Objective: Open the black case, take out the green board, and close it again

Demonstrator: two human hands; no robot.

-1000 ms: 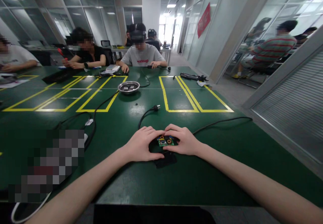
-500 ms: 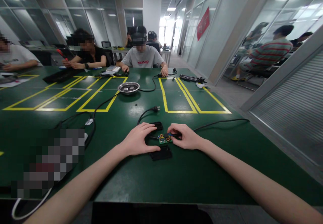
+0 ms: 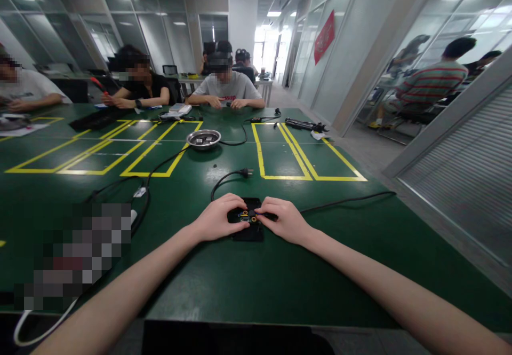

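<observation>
A small green circuit board (image 3: pixel 246 218) with copper-coloured ring coils lies between my two hands, over black plastic case pieces. One flat case piece (image 3: pixel 248 234) shows on the near side and another (image 3: pixel 253 203) on the far side. My left hand (image 3: pixel 218 217) curves round the board's left end, its thumb on the near side and its fingers on the far side. With thumb and fingertips closed, my right hand (image 3: pixel 286 220) pinches the board's right end, where a black cable (image 3: pixel 340 202) leads off rightward. The fingertips partly cover the board's ends.
A plug (image 3: pixel 246 173) on a black cord lies beyond my hands. Farther off stands a metal bowl (image 3: pixel 204 139) of small metal parts. A blurred-out object (image 3: pixel 88 248) is at left. Yellow tape (image 3: pixel 260 152) marks the green table (image 3: pixel 280 285). Co-workers sit across it.
My hands and the board have shifted slightly left, and the board now lies over the case pieces. My left fingers have closed in around its end. The co-worker opposite has drawn both hands together.
</observation>
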